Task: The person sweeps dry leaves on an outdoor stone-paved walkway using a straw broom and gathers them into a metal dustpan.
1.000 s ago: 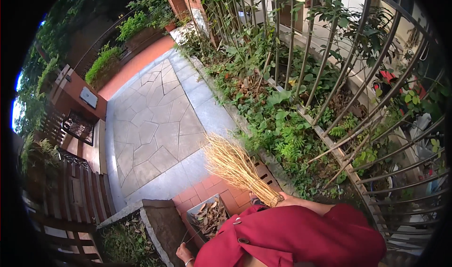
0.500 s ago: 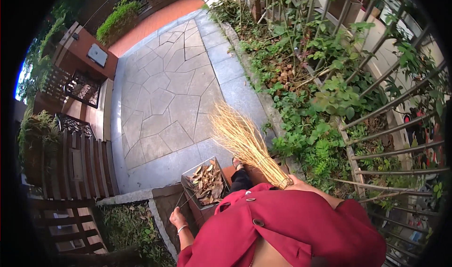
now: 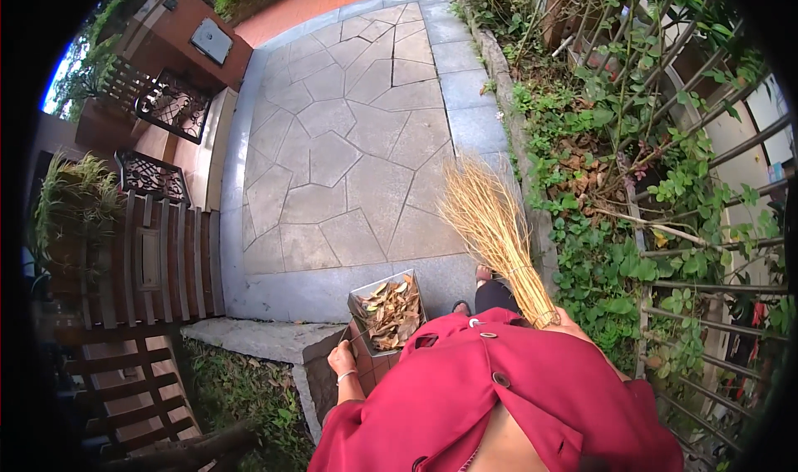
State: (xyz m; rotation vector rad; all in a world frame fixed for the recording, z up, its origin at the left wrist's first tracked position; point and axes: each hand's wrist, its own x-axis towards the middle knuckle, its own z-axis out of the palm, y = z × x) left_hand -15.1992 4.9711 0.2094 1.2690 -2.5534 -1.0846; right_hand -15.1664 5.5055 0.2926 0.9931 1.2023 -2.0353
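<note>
Down at the lower middle, my left hand [image 3: 341,359] is closed on the thin handle of a dustpan [image 3: 359,293]. Dry brown leaves [image 3: 389,310] are heaped inside the pan. On the other side of my red jacket, my right hand [image 3: 570,326] wraps round the bound end of a straw broom [image 3: 497,227]. The bristles fan out forward and to the left, over the paving's right border. Part of my right hand is hidden behind the broom's base and the sleeve.
Irregular stone paving [image 3: 341,152] stretches ahead, edged with grey slabs. A planted bed [image 3: 573,214] and metal railings [image 3: 719,293] run along the right. To the left stand a wooden slatted fence [image 3: 154,264] and a brick pillar [image 3: 187,39]. A low stone kerb [image 3: 249,339] borders grass at lower left.
The broom, dustpan and both hands sit further right in the picture, as the view has shifted. A second foot now shows beside the dustpan. Both hands keep their grips.
</note>
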